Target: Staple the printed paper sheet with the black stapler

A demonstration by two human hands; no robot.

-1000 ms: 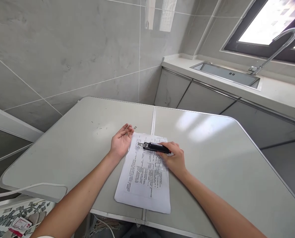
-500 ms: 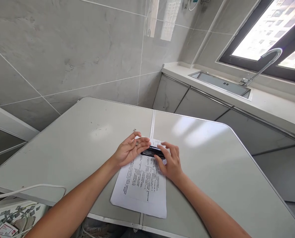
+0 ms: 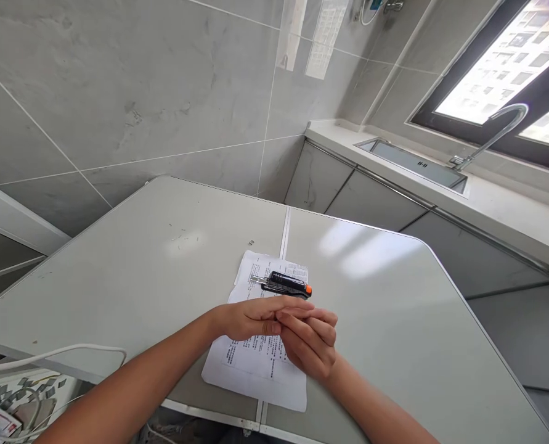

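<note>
Black plastic with an orange end, a slim stapler with a bright metal strip (image 3: 286,283) lies on the upper part of a white sheet of paper densely printed with dark characters (image 3: 237,370). Its long axis runs crosswise to the page, sloping slightly down to the right; the metal strip points left, and the orange end sits at the paper's right edge. The printed lines are too small to read.

Just below the stapler, toward the person, the two bare hands meet over the page. The left hand (image 3: 251,317) comes in from the left, palm turned inward, fingers stretched rightward across the right hand's. The right hand (image 3: 309,342) reaches up from the lower right, its fingers bent against the left ones. Both are off the stapler; whether anything is pinched between them is hidden, so I cannot tell. Both forearms angle inward from the lower corners.

Just beyond the paper's top left corner lie small metallic bits (image 3: 251,242), and farther left are thin dark slivers (image 3: 184,237). All rest on a pale grey table with a light seam (image 3: 371,333). A white cable (image 3: 71,349) crosses its near left corner. Below, a red-and-white box (image 3: 1,424) bears blurred lettering.
</note>
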